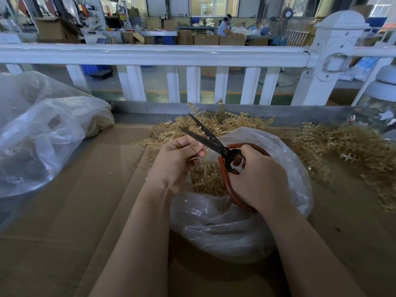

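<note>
Two hands work just above the open clear bag [235, 228] at the middle of the counter [64, 211]. The right hand [259, 181] is wrapped round the red loop handles of the scissors [211, 139], whose dark blades stand parted and point toward 11 o'clock. The left hand [177, 161], at 9 o'clock of the blades, is curled, thumb and forefinger pinched on a small piece hidden by the fingers. It is probably a bit of the golden plastic sprigs [342, 146] heaped at 2 o'clock and at 12 o'clock behind the bag. To cut well, the piece should sit deep between the blades near the pivot, where the bite is strongest, with the fingertips kept back from the edge. Keeping the cut over the bag's mouth should let the trimmed bit drop among those already inside. Another bag [42, 136] lies at 9 o'clock.
</note>
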Demonstrator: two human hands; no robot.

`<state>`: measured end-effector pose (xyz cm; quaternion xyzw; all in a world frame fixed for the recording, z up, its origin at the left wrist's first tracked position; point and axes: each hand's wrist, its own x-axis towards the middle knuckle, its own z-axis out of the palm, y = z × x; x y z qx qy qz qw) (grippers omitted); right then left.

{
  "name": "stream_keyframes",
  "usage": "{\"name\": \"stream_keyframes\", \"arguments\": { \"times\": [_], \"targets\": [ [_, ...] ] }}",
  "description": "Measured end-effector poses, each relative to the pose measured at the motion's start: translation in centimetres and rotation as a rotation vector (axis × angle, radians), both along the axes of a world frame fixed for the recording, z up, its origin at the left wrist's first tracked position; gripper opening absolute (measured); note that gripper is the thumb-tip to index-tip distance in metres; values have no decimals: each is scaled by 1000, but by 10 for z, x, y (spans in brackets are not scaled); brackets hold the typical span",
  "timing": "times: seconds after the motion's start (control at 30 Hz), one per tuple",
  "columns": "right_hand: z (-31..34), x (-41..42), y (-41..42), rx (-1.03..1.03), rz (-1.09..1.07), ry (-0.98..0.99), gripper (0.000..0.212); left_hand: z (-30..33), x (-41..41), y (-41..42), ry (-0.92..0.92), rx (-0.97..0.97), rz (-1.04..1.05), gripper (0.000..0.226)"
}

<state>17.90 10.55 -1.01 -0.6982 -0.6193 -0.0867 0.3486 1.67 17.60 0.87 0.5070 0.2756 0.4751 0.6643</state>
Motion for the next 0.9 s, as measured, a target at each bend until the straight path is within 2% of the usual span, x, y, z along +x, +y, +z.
{"name": "stream_keyframes", "arguments": {
  "times": [0.13,0.33,0.5,0.67,0.9],
  "targets": [
    [2,-2,-2,29,-4,-3,36,0,-1,1,-24,-15,-22,31],
    [2,-2,-2,36,0,-5,36,0,0,1,-71,-71,-41,1],
    [-1,0,0,34,-4,-2,36,1,-1,1,-75,-70,-56,11],
    [-2,1,0,9,-11,-17,35,0,-2,1,-71,-65,-59,2],
    [0,0,-1,70,4,-12,38,-1,-3,3,-83,-75,-66,7]
  ]
}}
